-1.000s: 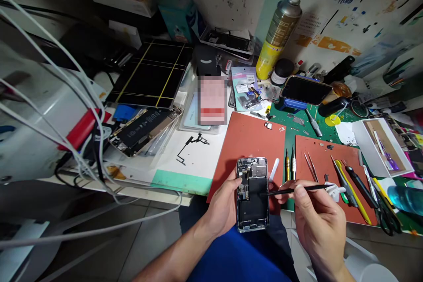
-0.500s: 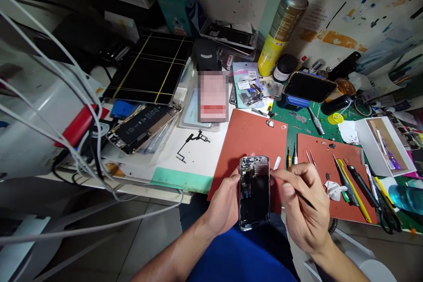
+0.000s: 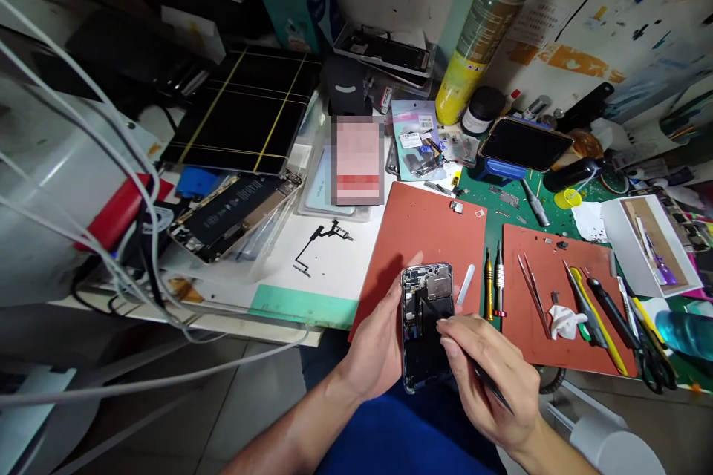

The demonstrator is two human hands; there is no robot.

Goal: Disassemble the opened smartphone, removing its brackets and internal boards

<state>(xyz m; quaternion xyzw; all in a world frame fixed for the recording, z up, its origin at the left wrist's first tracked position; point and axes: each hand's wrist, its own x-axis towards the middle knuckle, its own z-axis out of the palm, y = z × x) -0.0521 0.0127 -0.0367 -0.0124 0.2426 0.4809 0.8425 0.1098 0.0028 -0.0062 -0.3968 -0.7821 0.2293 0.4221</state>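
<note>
My left hand (image 3: 372, 345) is closed around the left edge of an opened smartphone (image 3: 428, 345), its inner parts facing up. A silvery plate shows near the phone's top right, and a black area fills much of its lower part. In a pinch, my right hand (image 3: 495, 378) holds a thin black pen-like tool (image 3: 495, 388); whether it is a spudger or tweezers I cannot tell. Its front end reaches over the phone's inside, and the fingertips are at the phone's right edge. Just beyond the phone lies a small white stick (image 3: 466, 284) on the red-brown mat (image 3: 428, 226).
Two screwdrivers (image 3: 489, 286) lie right of the mat. A second mat (image 3: 518, 237) carries tweezers (image 3: 535, 297), a crumpled tissue (image 3: 565, 321) and several tools. A black flex cable (image 3: 320, 234) lies on white paper. White cables (image 3: 139, 200) hang at the left; a spray can (image 3: 473, 44) stands behind.
My right hand has moved left and slightly down, bringing the black tool from beside the phone's right edge to over its inside. My left hand still holds the phone. The view has shifted slightly.
</note>
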